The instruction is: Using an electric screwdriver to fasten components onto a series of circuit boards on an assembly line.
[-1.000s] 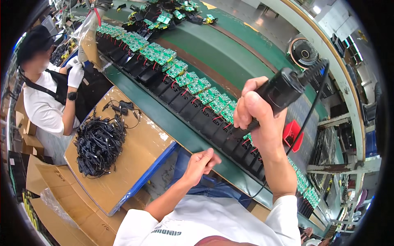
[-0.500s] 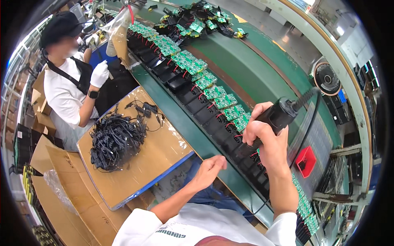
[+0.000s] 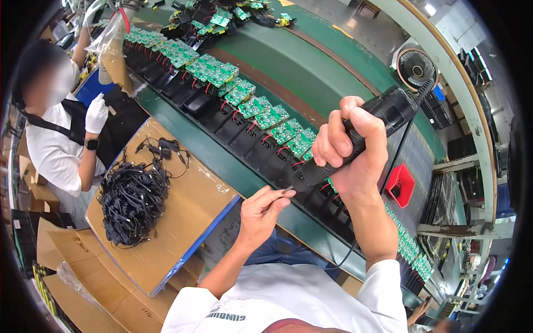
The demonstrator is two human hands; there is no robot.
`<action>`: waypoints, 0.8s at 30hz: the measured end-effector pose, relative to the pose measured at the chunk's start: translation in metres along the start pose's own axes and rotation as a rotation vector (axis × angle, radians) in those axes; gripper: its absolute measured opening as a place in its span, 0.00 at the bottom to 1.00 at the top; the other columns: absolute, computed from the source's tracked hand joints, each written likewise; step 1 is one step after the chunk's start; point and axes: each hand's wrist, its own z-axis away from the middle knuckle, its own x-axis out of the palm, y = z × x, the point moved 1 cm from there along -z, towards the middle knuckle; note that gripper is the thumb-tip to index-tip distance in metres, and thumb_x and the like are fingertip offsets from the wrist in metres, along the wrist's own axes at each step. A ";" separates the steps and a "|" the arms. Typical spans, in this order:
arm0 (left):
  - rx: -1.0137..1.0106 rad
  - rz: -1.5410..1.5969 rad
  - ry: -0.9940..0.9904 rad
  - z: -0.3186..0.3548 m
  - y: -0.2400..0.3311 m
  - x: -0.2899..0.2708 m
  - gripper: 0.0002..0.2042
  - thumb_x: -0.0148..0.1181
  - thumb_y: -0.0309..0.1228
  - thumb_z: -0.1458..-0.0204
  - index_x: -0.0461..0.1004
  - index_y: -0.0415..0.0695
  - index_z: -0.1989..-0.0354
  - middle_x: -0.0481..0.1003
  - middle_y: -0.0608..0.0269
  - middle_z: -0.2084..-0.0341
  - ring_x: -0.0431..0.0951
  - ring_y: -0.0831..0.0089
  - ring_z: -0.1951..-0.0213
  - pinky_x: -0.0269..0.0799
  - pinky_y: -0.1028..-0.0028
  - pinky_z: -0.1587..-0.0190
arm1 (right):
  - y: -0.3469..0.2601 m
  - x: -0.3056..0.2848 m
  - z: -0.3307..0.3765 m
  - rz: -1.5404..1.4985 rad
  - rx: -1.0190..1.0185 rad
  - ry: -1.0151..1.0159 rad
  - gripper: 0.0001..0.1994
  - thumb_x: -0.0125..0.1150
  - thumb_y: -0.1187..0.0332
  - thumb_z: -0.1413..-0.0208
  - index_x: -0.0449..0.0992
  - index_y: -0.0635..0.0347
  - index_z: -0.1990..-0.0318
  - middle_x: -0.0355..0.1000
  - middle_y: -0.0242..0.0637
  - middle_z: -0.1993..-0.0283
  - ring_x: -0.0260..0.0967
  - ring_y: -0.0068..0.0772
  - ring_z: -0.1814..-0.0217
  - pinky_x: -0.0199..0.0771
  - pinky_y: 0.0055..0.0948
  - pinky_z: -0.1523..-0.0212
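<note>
At right of centre, a black corded tool (image 3: 391,114), likely rigid and weighty, best gripped mid-barrel, is wrapped by the right hand's (image 3: 367,158) fingers; the left hand's (image 3: 260,215) are pinched near its tip, contents unclear

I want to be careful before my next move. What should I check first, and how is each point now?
1. Right hand closed around the black handheld tool: ok.
2. Left fingertips well clear of the tool's lower end: not ok, they are very close.
3. Small part between those fingertips: cannot tell, too small to see.
4. Black cases lined up in a row: ok.
5. Co-worker's gloved hand away from the tool: ok.
</note>
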 end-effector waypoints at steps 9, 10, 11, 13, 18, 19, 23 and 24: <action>-0.024 0.175 0.088 0.001 -0.002 0.004 0.07 0.64 0.24 0.44 0.83 0.37 0.58 0.64 0.72 0.79 0.54 0.83 0.79 0.48 0.81 0.76 | -0.003 0.002 0.001 -0.125 0.013 -0.043 0.08 0.46 0.63 0.40 0.70 0.53 0.60 0.55 0.22 0.87 0.48 0.18 0.90 0.56 0.24 0.85; 0.005 0.189 0.086 0.000 -0.002 0.004 0.07 0.64 0.24 0.44 0.83 0.37 0.58 0.63 0.72 0.79 0.54 0.83 0.79 0.48 0.82 0.76 | -0.002 0.003 0.002 -0.121 0.019 -0.038 0.08 0.46 0.63 0.40 0.70 0.53 0.60 0.55 0.22 0.87 0.48 0.17 0.90 0.56 0.24 0.85; 0.004 0.190 0.086 -0.001 -0.003 0.004 0.07 0.64 0.24 0.44 0.83 0.37 0.58 0.63 0.72 0.79 0.54 0.83 0.79 0.48 0.82 0.76 | -0.002 0.003 0.001 -0.120 0.020 -0.038 0.08 0.46 0.63 0.40 0.70 0.53 0.60 0.55 0.22 0.87 0.48 0.17 0.90 0.56 0.24 0.85; 0.054 0.204 0.061 -0.003 -0.004 0.005 0.10 0.64 0.24 0.43 0.81 0.37 0.54 0.63 0.72 0.80 0.54 0.83 0.79 0.48 0.81 0.76 | -0.001 0.002 0.000 -0.133 0.016 -0.059 0.08 0.46 0.63 0.40 0.69 0.53 0.60 0.55 0.22 0.87 0.48 0.18 0.90 0.56 0.24 0.85; -0.028 0.164 0.063 -0.003 0.005 0.002 0.14 0.62 0.27 0.41 0.77 0.38 0.47 0.64 0.71 0.79 0.54 0.82 0.78 0.48 0.81 0.76 | 0.002 0.006 -0.001 -0.087 0.011 -0.070 0.07 0.46 0.63 0.39 0.69 0.53 0.61 0.55 0.22 0.87 0.48 0.18 0.90 0.56 0.24 0.85; -0.096 0.137 0.076 -0.003 0.008 0.000 0.15 0.61 0.28 0.40 0.76 0.38 0.46 0.64 0.71 0.79 0.54 0.82 0.78 0.49 0.81 0.76 | 0.003 0.008 -0.002 -0.058 0.011 -0.064 0.07 0.46 0.63 0.39 0.69 0.53 0.61 0.55 0.22 0.87 0.48 0.18 0.90 0.56 0.25 0.85; -0.439 0.571 0.156 0.003 -0.013 -0.019 0.15 0.58 0.32 0.37 0.73 0.40 0.44 0.65 0.69 0.78 0.55 0.82 0.78 0.50 0.81 0.76 | 0.010 0.029 -0.028 0.036 -0.117 -0.061 0.06 0.47 0.65 0.39 0.68 0.56 0.61 0.56 0.24 0.87 0.49 0.20 0.89 0.54 0.25 0.85; -0.575 0.803 0.183 0.004 -0.023 -0.025 0.15 0.56 0.33 0.36 0.72 0.40 0.44 0.66 0.69 0.77 0.55 0.82 0.78 0.50 0.81 0.76 | 0.015 0.037 -0.041 0.076 -0.209 -0.083 0.05 0.49 0.67 0.40 0.68 0.57 0.63 0.57 0.26 0.87 0.49 0.21 0.89 0.55 0.25 0.85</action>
